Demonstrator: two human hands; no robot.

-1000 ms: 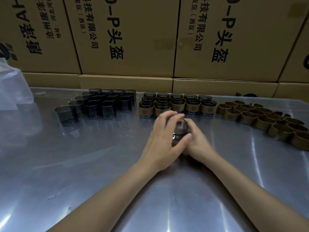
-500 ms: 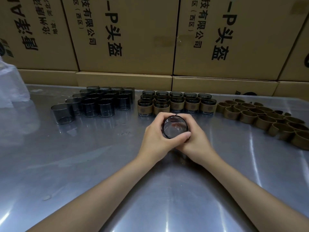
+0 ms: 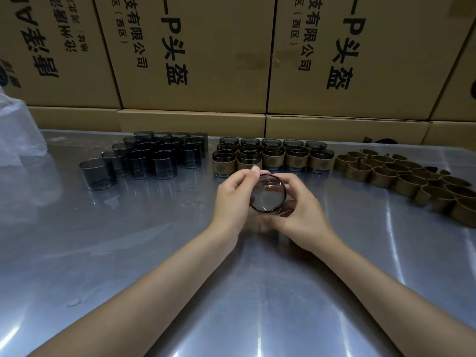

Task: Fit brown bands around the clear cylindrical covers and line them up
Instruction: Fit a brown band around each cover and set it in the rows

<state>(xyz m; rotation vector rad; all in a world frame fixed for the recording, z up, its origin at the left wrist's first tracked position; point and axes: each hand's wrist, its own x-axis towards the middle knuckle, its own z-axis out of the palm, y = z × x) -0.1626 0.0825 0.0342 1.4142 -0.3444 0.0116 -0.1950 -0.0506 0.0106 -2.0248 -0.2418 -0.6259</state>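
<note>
Both hands hold one clear smoky cover (image 3: 268, 194) above the middle of the metal table (image 3: 128, 253), its open mouth tilted toward me. My left hand (image 3: 233, 199) grips its left side, with a fingertip on the far rim. My right hand (image 3: 301, 212) cups it from the right and below. Whether a band sits on this cover is hidden by the fingers. Several bare covers (image 3: 144, 161) stand at the back left. Several banded covers (image 3: 273, 157) stand in rows at the back centre. Loose brown bands (image 3: 401, 176) lie at the back right.
Cardboard boxes (image 3: 195, 55) with black print form a wall along the table's far edge. A clear plastic bag (image 3: 18, 135) sits at the far left. A dark object (image 3: 381, 140) peeks out behind the bands.
The cover was upright under my hands, then tipped so its mouth faces me. My right hand has slid lower around it, and my left fingertip has come onto its rim.
</note>
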